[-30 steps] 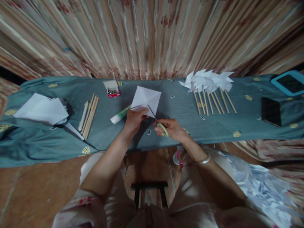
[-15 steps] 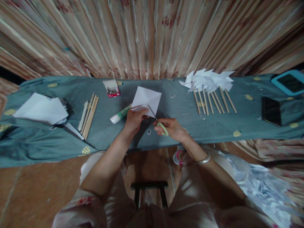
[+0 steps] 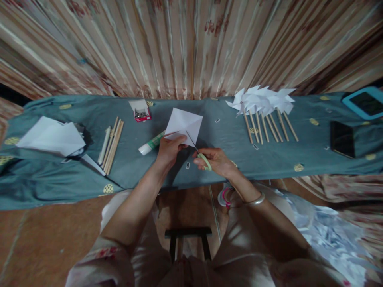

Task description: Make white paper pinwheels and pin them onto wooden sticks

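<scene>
We are clamping our left hand (image 3: 169, 151) on a white paper square (image 3: 185, 120), thumb on top, and closing our right hand (image 3: 218, 160) around green-handled scissors (image 3: 206, 160), a blade lying across the paper's lower right side. The paper is sitting over the teal tablecloth (image 3: 275, 159), just beside a green-and-white tube (image 3: 152, 144). Compared with half a second ago, we are seeing almost no change: hands, paper and scissors are keeping their pose.
</scene>
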The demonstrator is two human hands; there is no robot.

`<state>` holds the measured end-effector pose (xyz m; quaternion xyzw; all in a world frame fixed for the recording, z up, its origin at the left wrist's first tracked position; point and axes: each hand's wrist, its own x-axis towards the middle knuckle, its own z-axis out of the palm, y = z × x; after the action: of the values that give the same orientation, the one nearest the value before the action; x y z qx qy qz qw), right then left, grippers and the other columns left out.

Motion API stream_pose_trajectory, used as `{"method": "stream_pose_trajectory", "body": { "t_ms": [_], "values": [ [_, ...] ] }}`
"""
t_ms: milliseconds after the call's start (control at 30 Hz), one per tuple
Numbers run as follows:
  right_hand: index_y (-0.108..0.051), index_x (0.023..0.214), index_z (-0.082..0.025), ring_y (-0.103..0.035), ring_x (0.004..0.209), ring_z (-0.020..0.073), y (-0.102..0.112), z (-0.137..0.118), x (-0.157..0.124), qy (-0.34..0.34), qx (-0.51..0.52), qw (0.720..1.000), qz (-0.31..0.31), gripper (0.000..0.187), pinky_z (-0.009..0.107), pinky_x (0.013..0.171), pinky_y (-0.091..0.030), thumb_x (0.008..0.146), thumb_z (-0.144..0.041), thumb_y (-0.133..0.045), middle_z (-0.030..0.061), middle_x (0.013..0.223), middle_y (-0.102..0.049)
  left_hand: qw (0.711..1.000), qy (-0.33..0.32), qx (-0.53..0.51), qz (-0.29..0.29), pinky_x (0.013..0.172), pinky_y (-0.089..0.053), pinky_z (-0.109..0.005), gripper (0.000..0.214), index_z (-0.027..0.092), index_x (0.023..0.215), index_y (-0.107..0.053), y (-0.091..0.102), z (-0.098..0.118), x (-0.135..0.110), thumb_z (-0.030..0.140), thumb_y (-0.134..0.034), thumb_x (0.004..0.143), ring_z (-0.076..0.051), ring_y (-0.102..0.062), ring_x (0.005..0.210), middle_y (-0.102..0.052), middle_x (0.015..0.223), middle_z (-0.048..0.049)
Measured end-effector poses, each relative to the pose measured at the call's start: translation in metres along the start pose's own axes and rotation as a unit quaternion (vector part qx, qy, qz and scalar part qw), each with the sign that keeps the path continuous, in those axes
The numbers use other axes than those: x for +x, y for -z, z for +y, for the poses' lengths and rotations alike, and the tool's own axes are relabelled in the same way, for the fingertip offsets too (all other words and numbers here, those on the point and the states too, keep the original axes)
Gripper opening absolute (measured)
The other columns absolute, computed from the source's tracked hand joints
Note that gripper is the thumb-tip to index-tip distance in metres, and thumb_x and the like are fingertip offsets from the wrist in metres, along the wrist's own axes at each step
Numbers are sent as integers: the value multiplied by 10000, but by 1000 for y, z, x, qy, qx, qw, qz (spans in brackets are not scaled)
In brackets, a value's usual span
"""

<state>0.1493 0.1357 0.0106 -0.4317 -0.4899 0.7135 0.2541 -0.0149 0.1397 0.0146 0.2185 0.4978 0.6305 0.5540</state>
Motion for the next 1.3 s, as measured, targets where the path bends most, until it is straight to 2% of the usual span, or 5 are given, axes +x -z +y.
{"method": "stream_pose_trajectory", "body": {
  "t_ms": [500,700,967,1133,1300],
  "values": [
    [-683,831,-176,-601,557,94,-1,2,-1,-2,-21,999,-26,494,209,552,-491,530,-518,-874,-52,587,-620,999,-4,-37,21,479,-477,-229,290,161,769,-687,1,-1,3,236,-836,532,-122,-610,578,-695,713,15],
    [-675,791,-169,-581,554,89,-3,1,-2,11,-34,998,-51,462,204,533,-456,567,-528,-860,-37,593,-623,997,-1,-51,62,552,-522,-253,327,160,791,-693,0,6,6,238,-850,515,-156,-661,649,-730,766,-12],
    [-658,778,-167,-573,551,89,2,-5,-3,-21,-52,995,-80,487,199,511,-424,570,-562,-852,-33,592,-624,991,-90,-82,61,763,-561,-287,382,164,796,-709,8,27,13,243,-890,470,-218,-723,869,-758,815,-28],
    [-653,780,-177,-544,507,76,8,-18,-1,8,-8,1000,-2,547,209,504,-436,519,-616,-849,-39,588,-624,994,-96,-38,36,791,-560,-314,339,159,780,-731,12,26,9,262,-892,500,-221,-725,828,-761,816,-39],
    [-652,830,-193,-573,557,94,23,-27,9,99,26,988,119,547,234,554,-459,552,-630,-827,-17,658,-660,996,-28,85,-2,681,-553,-305,296,140,753,-756,12,16,-1,273,-890,526,-196,-680,673,-759,763,-65]
  ]
}}
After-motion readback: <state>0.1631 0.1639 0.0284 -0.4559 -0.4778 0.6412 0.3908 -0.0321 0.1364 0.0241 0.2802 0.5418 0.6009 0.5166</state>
